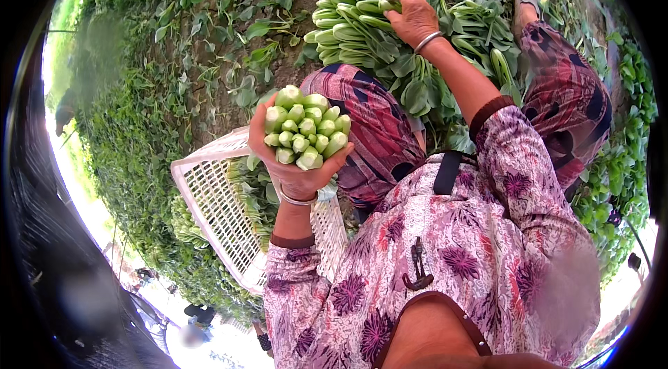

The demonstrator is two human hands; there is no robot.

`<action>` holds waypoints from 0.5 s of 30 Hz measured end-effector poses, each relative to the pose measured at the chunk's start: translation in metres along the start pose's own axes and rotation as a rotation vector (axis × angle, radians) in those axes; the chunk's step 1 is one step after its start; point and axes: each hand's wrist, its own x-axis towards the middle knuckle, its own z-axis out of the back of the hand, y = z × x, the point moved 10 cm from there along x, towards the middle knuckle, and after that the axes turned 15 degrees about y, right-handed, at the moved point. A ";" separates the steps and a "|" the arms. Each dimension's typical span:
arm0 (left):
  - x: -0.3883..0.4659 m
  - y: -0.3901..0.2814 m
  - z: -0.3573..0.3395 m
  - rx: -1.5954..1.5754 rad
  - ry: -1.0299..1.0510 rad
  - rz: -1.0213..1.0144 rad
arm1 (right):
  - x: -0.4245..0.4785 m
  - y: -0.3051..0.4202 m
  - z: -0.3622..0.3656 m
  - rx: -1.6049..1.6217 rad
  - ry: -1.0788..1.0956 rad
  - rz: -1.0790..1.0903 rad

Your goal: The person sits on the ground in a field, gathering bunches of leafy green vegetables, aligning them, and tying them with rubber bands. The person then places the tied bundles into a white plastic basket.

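My left hand (297, 171) is wrapped round a bundle of leafy green vegetable stalks (305, 126), their pale cut ends facing up toward the camera. My right hand (415, 17) reaches to the top of a large pile of the same greens (347, 30), with thumb and fingers closed round the cut end of one stalk (389, 5). The stalks in the pile lie side by side, cut ends mostly to the left and leaves to the right. A metal bangle circles each wrist. The leaves of the held bundle are mostly hidden behind my left hand.
A white plastic crate (224, 212) with greens in it stands left of my legs, under my left forearm. More loose greens (477, 24) lie between my spread legs. Low leafy plants (141, 160) cover the soil to the left. Parts of other people show at the lower left edge.
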 end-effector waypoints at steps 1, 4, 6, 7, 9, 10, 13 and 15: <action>0.000 0.000 0.000 0.017 0.006 0.015 | -0.005 0.005 0.012 0.015 -0.066 0.040; -0.002 0.010 -0.001 -0.049 -0.017 0.065 | -0.021 0.030 0.061 0.082 -0.280 0.171; -0.001 0.009 -0.001 0.002 -0.003 0.039 | -0.025 0.034 0.081 0.328 -0.294 0.227; -0.001 0.014 -0.003 -0.030 0.005 0.051 | -0.025 0.033 0.087 0.508 -0.259 0.225; -0.001 0.016 -0.003 -0.036 0.001 0.046 | -0.036 0.046 0.101 0.783 -0.186 0.241; -0.002 0.017 -0.004 -0.041 -0.004 0.047 | -0.044 0.055 0.107 0.887 -0.110 0.217; 0.000 0.021 -0.005 -0.107 -0.015 0.088 | -0.062 0.082 0.109 1.193 0.165 0.284; 0.000 0.028 -0.006 -0.074 0.002 0.095 | -0.082 0.105 0.103 1.342 0.368 0.297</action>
